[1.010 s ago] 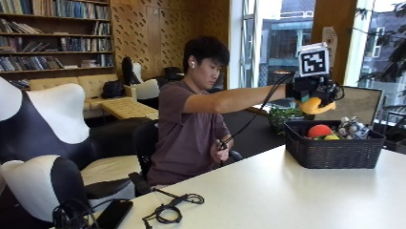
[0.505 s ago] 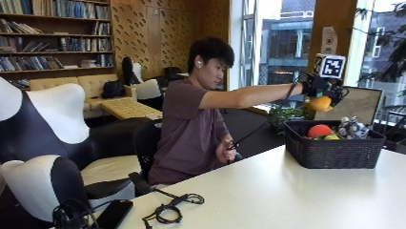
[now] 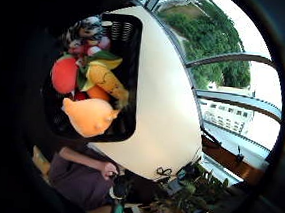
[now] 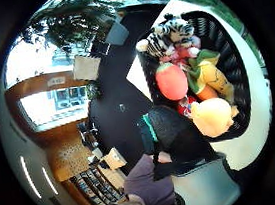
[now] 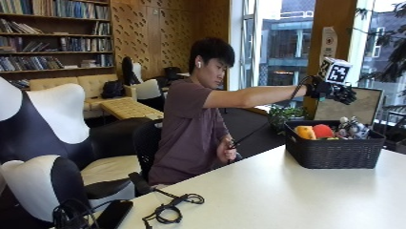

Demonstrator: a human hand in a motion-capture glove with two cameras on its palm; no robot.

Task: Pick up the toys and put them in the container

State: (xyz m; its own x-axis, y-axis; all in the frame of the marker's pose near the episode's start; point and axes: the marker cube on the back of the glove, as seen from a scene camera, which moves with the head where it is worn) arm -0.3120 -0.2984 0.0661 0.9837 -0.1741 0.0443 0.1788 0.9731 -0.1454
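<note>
Daylight pours in from the tall windows (image 5: pixel 279 52) behind the basket (image 5: pixel 333 151), leaving the glass bright and washed out. The white counter (image 5: pixel 298 195) near the basket takes a soft sheen with faint shadows. The bookshelves (image 5: pixel 57 38) far from the windows sit dimmer. Both palm views bend strongly and darken toward their rims.

The basket (image 5: pixel 333 151) stands on the table (image 5: pixel 273 191) at its far right part, toward 2 o'clock from the table's middle. Toys (image 5: pixel 327 131) lie inside it, heaped together. The gloved hand (image 5: pixel 339 91) hangs above the basket at 12 o'clock, apart from it. A cable (image 5: pixel 170 210) lies on the table's near left edge, at 8 o'clock, well apart from the basket.
</note>
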